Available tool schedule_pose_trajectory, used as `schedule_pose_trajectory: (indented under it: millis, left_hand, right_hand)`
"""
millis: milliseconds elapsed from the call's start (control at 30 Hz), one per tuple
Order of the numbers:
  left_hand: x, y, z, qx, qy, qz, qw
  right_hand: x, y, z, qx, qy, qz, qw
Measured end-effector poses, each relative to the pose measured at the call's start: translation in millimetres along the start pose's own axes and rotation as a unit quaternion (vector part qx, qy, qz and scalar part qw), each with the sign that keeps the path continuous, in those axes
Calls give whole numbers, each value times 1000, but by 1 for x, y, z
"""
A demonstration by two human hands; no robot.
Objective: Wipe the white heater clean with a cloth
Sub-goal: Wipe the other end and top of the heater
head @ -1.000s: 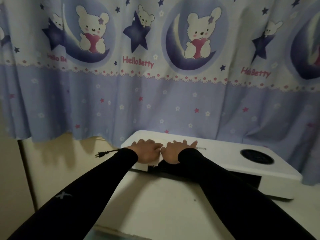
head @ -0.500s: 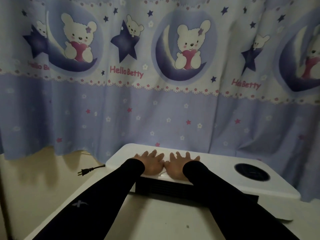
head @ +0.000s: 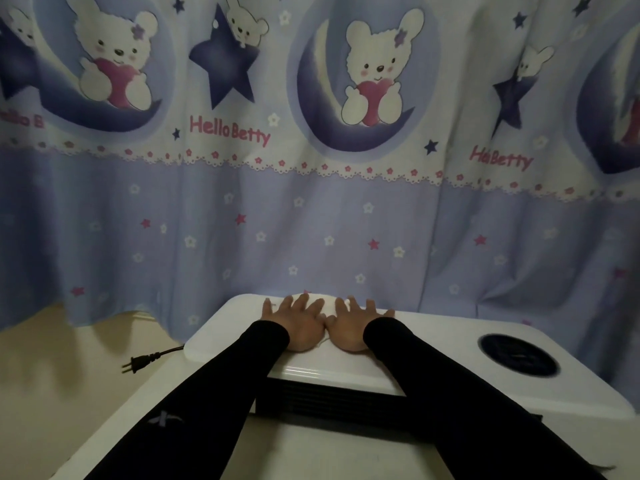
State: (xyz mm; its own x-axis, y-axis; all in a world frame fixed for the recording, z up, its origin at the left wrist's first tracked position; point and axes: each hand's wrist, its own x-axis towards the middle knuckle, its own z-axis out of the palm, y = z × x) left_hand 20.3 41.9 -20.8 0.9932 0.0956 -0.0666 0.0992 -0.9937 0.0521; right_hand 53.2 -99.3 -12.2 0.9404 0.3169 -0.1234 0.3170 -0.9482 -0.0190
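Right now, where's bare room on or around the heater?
Heater top is bare between the right hand and the round dark vent. The table in front, between the sleeves, is bare too. Crowded: both hands, left hand, cover the cloth.

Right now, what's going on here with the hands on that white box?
A person in black sleeves is wiping the top of a white heater. The left hand and right hand lie flat side by side, fingers spread, pressing a white cloth that barely shows between them, near the heater's back edge by the curtain. The heater's plug lies loose on the surface to the left, not plugged in.
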Motion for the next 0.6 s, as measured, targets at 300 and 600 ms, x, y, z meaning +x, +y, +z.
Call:
schedule_pose_trajectory:
  millis: [300,600]
  left_hand:
    - [-25,4,3,2,0,0,1000]
    - [-79,20,5,5,-6,7,1000]
  right_hand:
    - [-27,-2,-1,-21,-10,7,1000]
    - [-77,4,9,-11,-8,7,1000]
